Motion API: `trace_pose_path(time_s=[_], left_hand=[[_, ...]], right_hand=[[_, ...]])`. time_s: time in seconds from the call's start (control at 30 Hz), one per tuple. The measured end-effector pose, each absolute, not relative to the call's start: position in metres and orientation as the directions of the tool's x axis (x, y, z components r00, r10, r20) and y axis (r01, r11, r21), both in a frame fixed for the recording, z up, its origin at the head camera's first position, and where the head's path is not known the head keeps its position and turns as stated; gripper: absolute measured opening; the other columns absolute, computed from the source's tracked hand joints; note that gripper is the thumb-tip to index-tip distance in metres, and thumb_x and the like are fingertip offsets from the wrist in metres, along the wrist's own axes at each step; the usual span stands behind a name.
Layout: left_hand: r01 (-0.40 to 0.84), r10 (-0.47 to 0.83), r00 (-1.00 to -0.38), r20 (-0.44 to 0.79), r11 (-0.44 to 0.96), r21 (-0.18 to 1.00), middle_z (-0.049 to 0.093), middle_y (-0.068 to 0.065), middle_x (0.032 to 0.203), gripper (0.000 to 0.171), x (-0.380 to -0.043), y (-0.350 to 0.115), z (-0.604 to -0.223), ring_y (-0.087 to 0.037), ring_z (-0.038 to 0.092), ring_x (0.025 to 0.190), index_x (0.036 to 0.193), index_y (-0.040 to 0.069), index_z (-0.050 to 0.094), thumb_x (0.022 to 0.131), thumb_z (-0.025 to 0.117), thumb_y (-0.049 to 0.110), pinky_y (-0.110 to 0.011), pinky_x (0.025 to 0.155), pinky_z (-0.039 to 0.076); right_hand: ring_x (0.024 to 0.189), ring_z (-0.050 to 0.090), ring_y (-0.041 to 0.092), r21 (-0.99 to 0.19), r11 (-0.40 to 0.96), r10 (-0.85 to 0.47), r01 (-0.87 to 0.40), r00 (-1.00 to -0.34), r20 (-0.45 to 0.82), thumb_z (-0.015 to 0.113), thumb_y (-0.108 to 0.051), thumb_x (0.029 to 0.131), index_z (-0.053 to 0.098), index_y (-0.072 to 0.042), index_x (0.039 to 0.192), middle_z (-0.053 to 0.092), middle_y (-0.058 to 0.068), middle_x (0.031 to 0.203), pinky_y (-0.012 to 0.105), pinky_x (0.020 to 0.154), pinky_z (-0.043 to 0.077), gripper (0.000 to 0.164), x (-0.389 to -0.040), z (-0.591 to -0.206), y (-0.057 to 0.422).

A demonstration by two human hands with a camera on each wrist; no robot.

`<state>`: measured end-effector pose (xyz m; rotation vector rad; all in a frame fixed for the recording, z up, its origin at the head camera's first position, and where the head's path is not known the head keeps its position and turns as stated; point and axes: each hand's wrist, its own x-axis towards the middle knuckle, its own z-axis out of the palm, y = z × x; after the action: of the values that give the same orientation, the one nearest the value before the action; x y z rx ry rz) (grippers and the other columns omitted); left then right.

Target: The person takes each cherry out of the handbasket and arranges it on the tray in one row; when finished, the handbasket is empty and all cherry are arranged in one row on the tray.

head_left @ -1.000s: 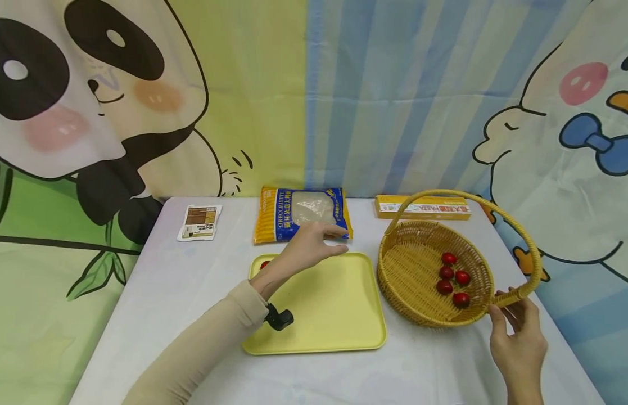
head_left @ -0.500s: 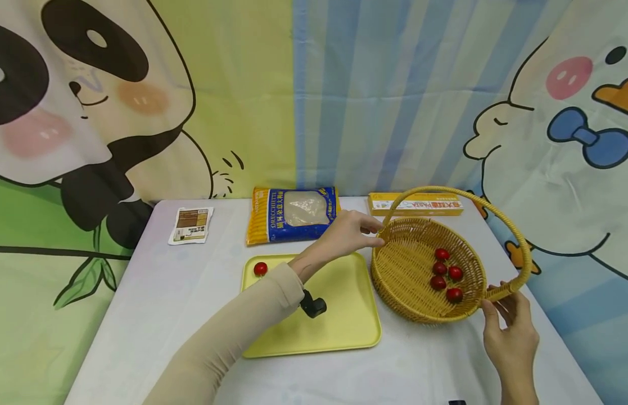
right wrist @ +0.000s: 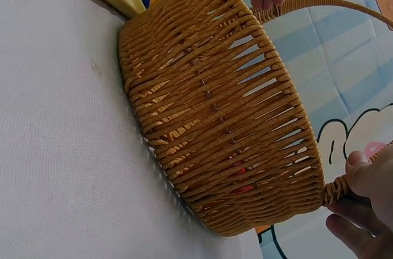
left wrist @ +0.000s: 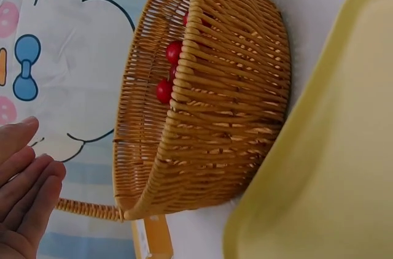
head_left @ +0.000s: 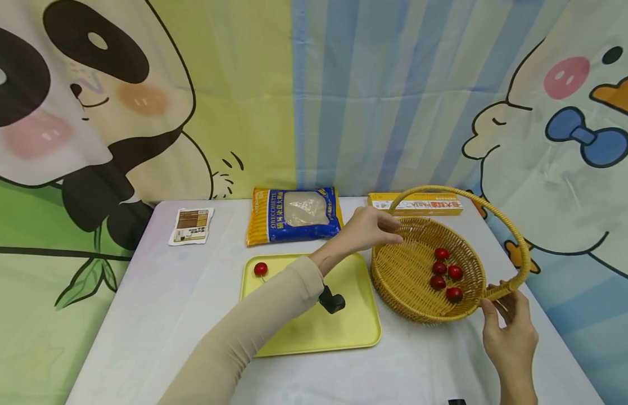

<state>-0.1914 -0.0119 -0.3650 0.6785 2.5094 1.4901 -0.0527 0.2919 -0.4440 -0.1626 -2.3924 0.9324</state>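
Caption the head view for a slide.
Right hand holds a wicker basket of red fruits at handle base; left hand near opposite rim.

From my station the head feed reads evenly lit, moderately bright. I take the light as diffuse, from above: pale glare on the plastic bag near centre, small highlights on the red fruit at 4 o'clock. Soft shading on the tablecloth toward 5 o'clock. Left-wrist feed looks dimmer to me; tray at 3 o'clock soft, low in detail. Right-wrist feed: I note a dark contact shadow under the basket toward 7 o'clock; weave crisp, gaps lit through.
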Motion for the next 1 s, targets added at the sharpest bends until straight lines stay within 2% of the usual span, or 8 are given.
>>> trace_pose_path(time_s=[0.17, 0.33, 0.5, 0.73, 0.77, 0.87, 0.97, 1.0], left_hand=[[0.267, 0.451, -0.89, 0.07, 0.39, 0.881, 0.078, -0.001, 0.122, 0.034, -0.196, 0.002, -0.364, -0.001, 0.072, 0.093, 0.123, 0.016, 0.079, 0.091, 0.084, 0.028, -0.018, 0.08, 0.057], [0.257, 0.476, -0.878, 0.049, 0.383, 0.887, 0.079, -0.002, 0.119, 0.034, -0.199, 0.017, -0.363, 0.001, 0.071, 0.091, 0.123, 0.015, 0.079, 0.092, 0.083, 0.028, -0.017, 0.079, 0.057], [0.261, 0.496, -0.867, 0.042, 0.381, 0.887, 0.08, 0.0, 0.114, 0.032, -0.202, 0.03, -0.364, 0.0, 0.071, 0.09, 0.121, 0.014, 0.079, 0.092, 0.083, 0.027, -0.016, 0.079, 0.056], [0.212, 0.489, -0.872, -0.005, 0.387, 0.897, 0.079, 0.005, 0.112, 0.026, -0.206, 0.044, -0.37, -0.003, 0.07, 0.093, 0.116, 0.017, 0.082, 0.092, 0.083, 0.027, -0.02, 0.08, 0.057], [0.21, 0.489, -0.872, -0.01, 0.394, 0.895, 0.079, 0.006, 0.113, 0.026, -0.207, 0.045, -0.371, -0.004, 0.07, 0.095, 0.116, 0.017, 0.082, 0.092, 0.083, 0.028, -0.02, 0.081, 0.057], [0.19, 0.479, -0.877, -0.035, 0.414, 0.89, 0.078, 0.008, 0.115, 0.026, -0.21, 0.051, -0.374, -0.006, 0.07, 0.102, 0.115, 0.019, 0.082, 0.092, 0.083, 0.03, -0.023, 0.084, 0.058], [0.162, 0.459, -0.886, -0.067, 0.44, 0.883, 0.077, 0.01, 0.119, 0.025, -0.212, 0.056, -0.375, -0.01, 0.069, 0.11, 0.113, 0.021, 0.083, 0.091, 0.084, 0.033, -0.027, 0.088, 0.058], [0.15, 0.454, -0.888, -0.077, 0.444, 0.884, 0.076, 0.01, 0.12, 0.024, -0.213, 0.058, -0.375, -0.01, 0.068, 0.112, 0.112, 0.022, 0.083, 0.091, 0.084, 0.032, -0.028, 0.089, 0.058]], right_hand=[[0.116, 0.04, -0.03, -0.654, 0.752, 0.304, -0.085, -0.835, 0.458, 0.067, 0.0, 0.1, 0.046, -0.011, 0.153, 0.065, 0.017, 0.137, 0.0, 0.102, 0.038, 0.059, -0.053, -0.445, 0.293], [0.116, 0.039, -0.031, -0.643, 0.76, 0.292, -0.099, -0.831, 0.473, 0.068, 0.002, 0.098, 0.046, -0.009, 0.153, 0.065, 0.018, 0.137, -0.001, 0.101, 0.037, 0.06, -0.053, -0.445, 0.294], [0.116, 0.04, -0.03, -0.649, 0.756, 0.299, -0.091, -0.833, 0.465, 0.067, 0.004, 0.098, 0.046, -0.011, 0.153, 0.066, 0.016, 0.137, -0.001, 0.101, 0.038, 0.061, -0.054, -0.445, 0.293], [0.12, 0.039, -0.029, -0.661, 0.75, 0.332, -0.028, -0.848, 0.413, 0.064, -0.003, 0.102, 0.042, -0.017, 0.156, 0.064, 0.013, 0.141, 0.005, 0.107, 0.04, 0.06, -0.052, -0.445, 0.291], [0.122, 0.041, -0.027, -0.661, 0.75, 0.336, -0.02, -0.849, 0.408, 0.063, -0.004, 0.103, 0.042, -0.018, 0.157, 0.063, 0.013, 0.141, 0.006, 0.108, 0.04, 0.06, -0.052, -0.445, 0.291], [0.136, 0.054, -0.003, -0.663, 0.748, 0.342, -0.005, -0.854, 0.393, 0.062, -0.005, 0.104, 0.041, -0.018, 0.157, 0.063, 0.013, 0.142, 0.009, 0.109, 0.041, 0.059, -0.051, -0.444, 0.289], [0.137, 0.059, 0.026, -0.665, 0.747, 0.349, 0.003, -0.853, 0.388, 0.062, -0.005, 0.104, 0.041, -0.017, 0.157, 0.062, 0.014, 0.142, 0.011, 0.11, 0.042, 0.058, -0.05, -0.444, 0.288], [0.137, 0.059, 0.027, -0.664, 0.747, 0.35, 0.003, -0.852, 0.39, 0.061, -0.005, 0.104, 0.041, -0.017, 0.157, 0.062, 0.014, 0.142, 0.011, 0.11, 0.042, 0.058, -0.05, -0.444, 0.287]])
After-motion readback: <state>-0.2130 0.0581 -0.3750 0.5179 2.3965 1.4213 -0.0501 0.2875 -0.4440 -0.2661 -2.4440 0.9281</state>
